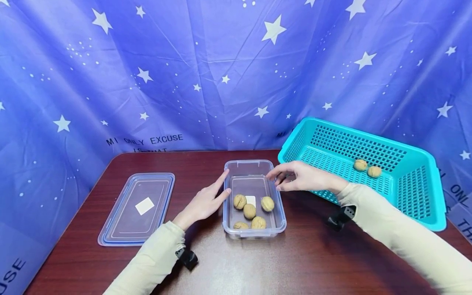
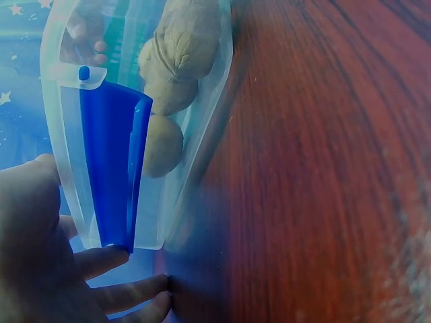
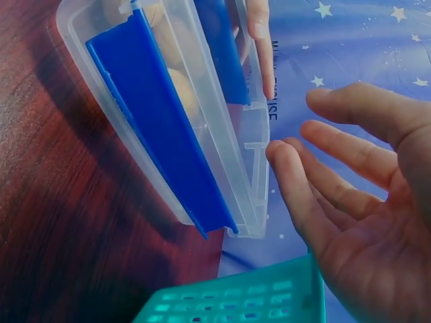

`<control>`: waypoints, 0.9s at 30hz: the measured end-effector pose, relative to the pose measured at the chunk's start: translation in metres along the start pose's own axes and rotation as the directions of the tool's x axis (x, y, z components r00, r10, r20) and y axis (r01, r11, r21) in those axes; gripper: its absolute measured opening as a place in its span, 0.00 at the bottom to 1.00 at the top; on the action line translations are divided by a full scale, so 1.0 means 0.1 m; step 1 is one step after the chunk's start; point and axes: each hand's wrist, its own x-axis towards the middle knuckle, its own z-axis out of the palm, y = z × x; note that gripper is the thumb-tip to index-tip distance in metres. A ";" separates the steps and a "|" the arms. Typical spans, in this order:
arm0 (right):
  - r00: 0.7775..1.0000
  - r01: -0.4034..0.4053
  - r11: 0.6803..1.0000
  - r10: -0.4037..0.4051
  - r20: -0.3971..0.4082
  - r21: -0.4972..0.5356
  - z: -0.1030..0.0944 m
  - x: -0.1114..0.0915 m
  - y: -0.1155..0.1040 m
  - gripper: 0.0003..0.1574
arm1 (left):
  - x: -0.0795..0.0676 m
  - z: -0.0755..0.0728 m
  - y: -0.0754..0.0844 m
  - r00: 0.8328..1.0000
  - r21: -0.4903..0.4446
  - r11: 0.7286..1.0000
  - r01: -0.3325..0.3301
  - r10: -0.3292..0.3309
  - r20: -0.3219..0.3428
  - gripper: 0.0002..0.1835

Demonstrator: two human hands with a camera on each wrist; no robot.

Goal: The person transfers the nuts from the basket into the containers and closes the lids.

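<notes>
A clear plastic food box [image 1: 254,235] with blue side clips stands lidless on the table, holding several walnuts [image 1: 249,211] toward its near end. Along its left wall lies my left hand [image 1: 202,203], fingers extended and thumb at the rim. In the left wrist view its fingertips meet the lower end of a blue clip [image 2: 111,175]. My right hand [image 1: 304,177] hovers by the box's right rim, fingers loosely bent and nothing between them. The right wrist view shows that hand [image 3: 367,182] beside the box's far corner.
The box's clear lid [image 1: 127,213], with a blue seal and a white square label, lies flat on the left. At the right a turquoise slotted basket [image 1: 420,162] contains two walnuts [image 1: 374,171]. A starry blue curtain [image 1: 206,53] hangs behind the dark red wooden table [image 1: 236,268].
</notes>
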 end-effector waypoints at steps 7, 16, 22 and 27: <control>1.000 -0.010 1.000 0.010 -0.014 -0.027 -0.09 -0.06 -0.02 0.22 | 0.00 -0.02 0.01 1.000 -0.001 1.000 0.002 -0.002 0.003 0.34; 0.997 -0.044 0.996 0.038 -0.073 -0.079 -0.29 -0.18 -0.06 0.21 | -0.01 -0.02 0.00 1.000 -0.001 1.000 0.008 -0.008 0.004 0.34; 0.993 -0.066 0.994 0.056 -0.103 -0.090 -0.39 -0.27 -0.06 0.20 | -0.01 -0.02 0.00 1.000 0.003 1.000 0.021 -0.021 0.011 0.33; 0.989 -0.093 0.990 0.079 -0.129 -0.110 -0.51 -0.35 -0.06 0.20 | 0.00 -0.01 0.00 1.000 0.004 1.000 0.007 -0.007 0.007 0.34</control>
